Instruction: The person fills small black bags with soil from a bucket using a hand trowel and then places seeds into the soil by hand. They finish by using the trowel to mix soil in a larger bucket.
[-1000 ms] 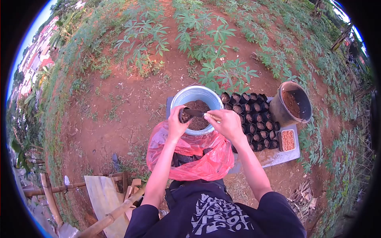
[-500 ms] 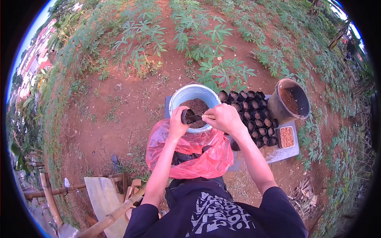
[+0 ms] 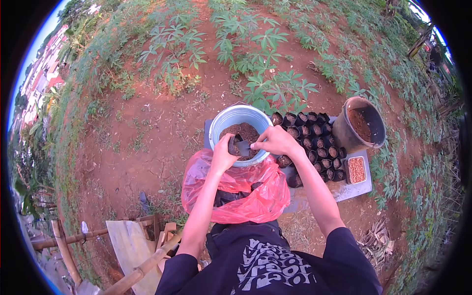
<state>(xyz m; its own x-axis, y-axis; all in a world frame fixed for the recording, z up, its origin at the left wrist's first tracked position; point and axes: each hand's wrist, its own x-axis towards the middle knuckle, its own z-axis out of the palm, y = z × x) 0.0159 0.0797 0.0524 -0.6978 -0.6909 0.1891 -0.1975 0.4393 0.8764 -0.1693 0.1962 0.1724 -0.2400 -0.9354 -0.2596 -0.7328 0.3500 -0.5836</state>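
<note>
My left hand (image 3: 223,156) is closed around a small black planting bag (image 3: 233,146), held over the near side of the light-blue bucket (image 3: 216,129). In my right hand (image 3: 276,141) is a small trowel (image 3: 244,148), its handle pinched in the fingers. The trowel's grey blade lies at the bag's mouth, with its flat face showing. Dark loose soil (image 3: 246,130) fills the lower part of the bucket behind the hands. How full the bag is cannot be made out.
Right of the bucket, several soil-filled black bags (image 3: 317,142) stand in rows on a grey board (image 3: 354,192). Beyond them are a dark bucket of reddish soil (image 3: 356,140) and a tray of orange-brown grains (image 3: 356,170). A red plastic bag (image 3: 246,206) lies before me; bamboo poles (image 3: 142,270) stand left.
The trowel blade has turned so that its flat face shows at the bag's mouth. My right hand has shifted slightly and its wrist has rotated. My left hand stays nearly in place.
</note>
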